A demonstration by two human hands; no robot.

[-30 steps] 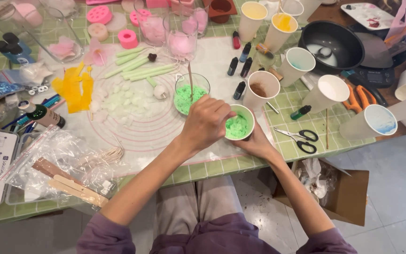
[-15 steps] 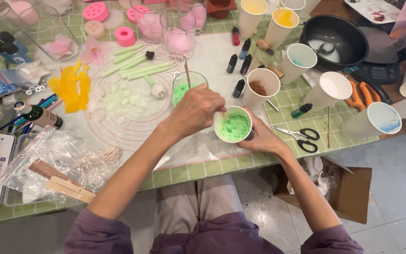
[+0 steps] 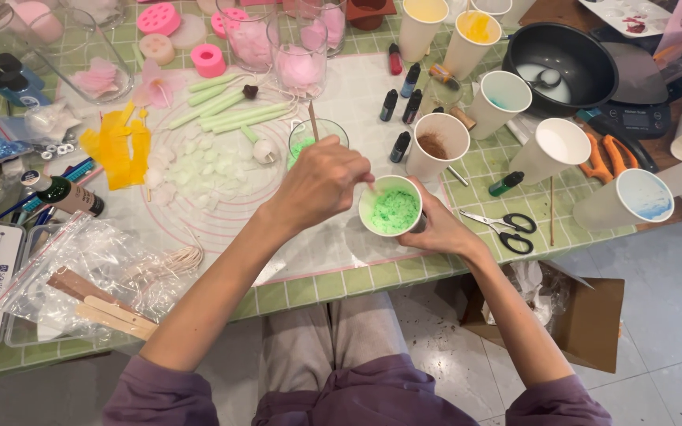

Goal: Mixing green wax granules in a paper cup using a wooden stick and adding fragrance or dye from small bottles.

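Paper cup (image 3: 391,207) with green crumbly material inside is held near the front edge of the table (image 3: 309,284), over a white silicone mat (image 3: 341,237). The right hand (image 3: 436,229) wraps around the side of the cup from the right, so its grip is clamped on the cup. The left hand (image 3: 321,183) is above the left rim of the cup, fingers curled together; it seems to pinch something thin that points into the cup, but I cannot tell clearly what it is.

Just behind the left hand stands a clear glass (image 3: 315,138) with green content and a wooden stick (image 3: 312,120) in it. To the right of this glass is a paper cup with brown powder (image 3: 437,144). Black scissors (image 3: 507,227) lie on the table near the right wrist. Toward the left edge there are yellow pieces (image 3: 116,150), and pale green sticks (image 3: 234,114) lie on the mat. A black pot (image 3: 562,55) stands at the far right corner.
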